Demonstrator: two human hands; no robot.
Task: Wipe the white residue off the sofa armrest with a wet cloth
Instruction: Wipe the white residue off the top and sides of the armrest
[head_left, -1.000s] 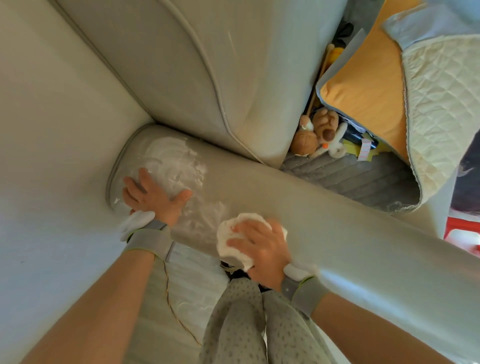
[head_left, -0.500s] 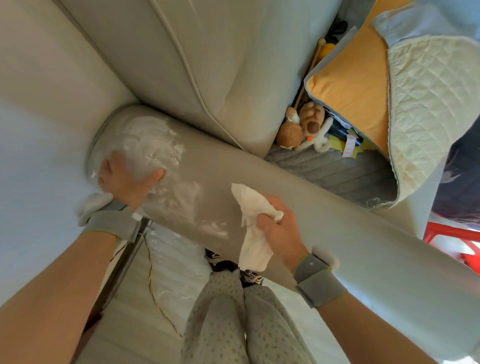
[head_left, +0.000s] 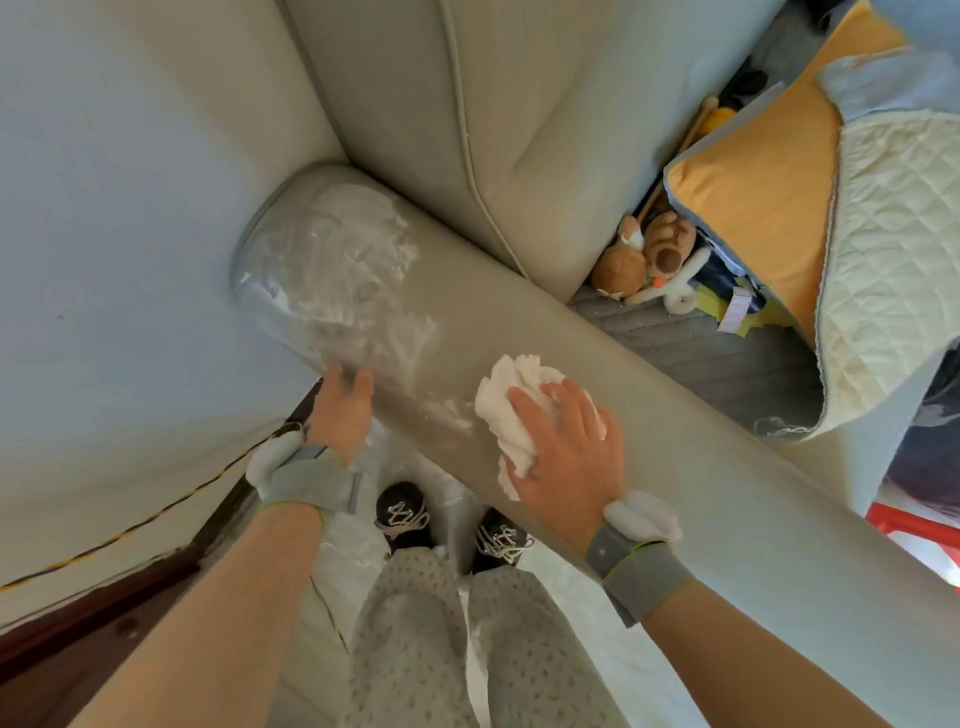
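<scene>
Right hand (head_left: 563, 447) is pressing bunched cloth (head_left: 511, 402) flat-fingered onto armrest (head_left: 701, 467) beside residue (head_left: 337, 260) | left hand (head_left: 343, 410) is bracing armrest's side, grip unclear

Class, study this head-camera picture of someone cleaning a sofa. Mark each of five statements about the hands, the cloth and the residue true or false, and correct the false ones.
1. The right hand presses a crumpled white cloth on the rounded grey sofa armrest. True.
2. The thick white residue lies mostly at the armrest's rounded end. True.
3. The left hand holds a second cloth. False: it holds nothing and touches the armrest's near side.
4. The armrest is wiped clean. False: the residue remains.
5. A brown stuffed toy sits on the armrest. False: it lies on the seat beyond, beside an orange cushion.
</scene>
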